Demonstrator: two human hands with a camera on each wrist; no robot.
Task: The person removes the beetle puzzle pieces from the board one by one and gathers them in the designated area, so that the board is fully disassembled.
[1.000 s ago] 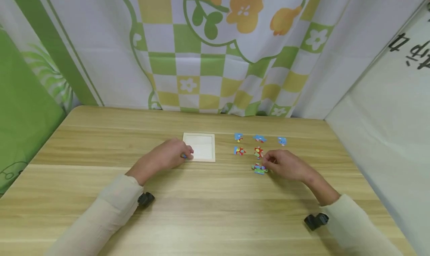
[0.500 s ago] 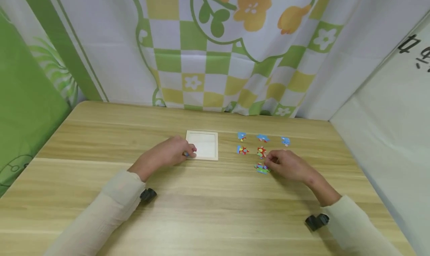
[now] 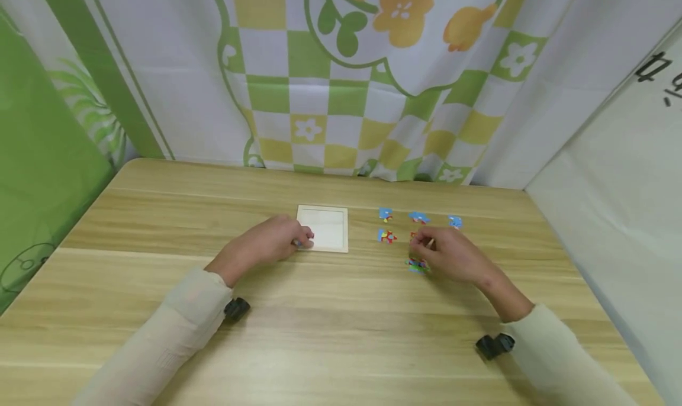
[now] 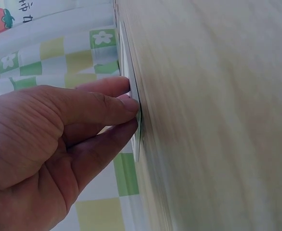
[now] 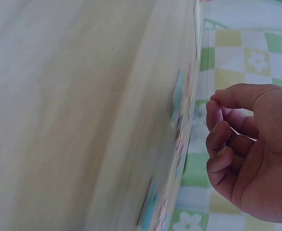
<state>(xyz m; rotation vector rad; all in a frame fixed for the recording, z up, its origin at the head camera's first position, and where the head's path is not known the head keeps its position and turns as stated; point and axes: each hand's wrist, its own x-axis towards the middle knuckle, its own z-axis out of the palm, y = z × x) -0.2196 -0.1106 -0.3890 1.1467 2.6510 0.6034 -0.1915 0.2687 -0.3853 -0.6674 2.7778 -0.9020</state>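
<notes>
At the lower left corner of a pale square puzzle tray (image 3: 345,228) is my left hand (image 3: 274,238). Thumb and fingertips pinch a small puzzle piece (image 3: 298,243), mostly covered by the fingers. The left wrist view has this hand (image 4: 69,130) right at the tray's edge, low over the table. My right hand (image 3: 450,252) hovers over the loose pieces, loosely curled, with thumb and index tips together; nothing shows between them in the right wrist view. Below its fingertips lies a green and blue puzzle piece (image 3: 418,266). A red piece (image 3: 412,235) is partly hidden behind the fingers.
Farther back, blue pieces (image 3: 419,217) form a row right of the tray, with a red and blue piece (image 3: 386,235) in front. A patterned curtain (image 3: 341,98) hangs behind the wooden table (image 3: 341,335). A white sheet (image 3: 629,175) borders the right side.
My right hand has shifted slightly left and away from me, now covering much of the red piece. The left hand stays at the tray corner. The head view has tilted slightly.
</notes>
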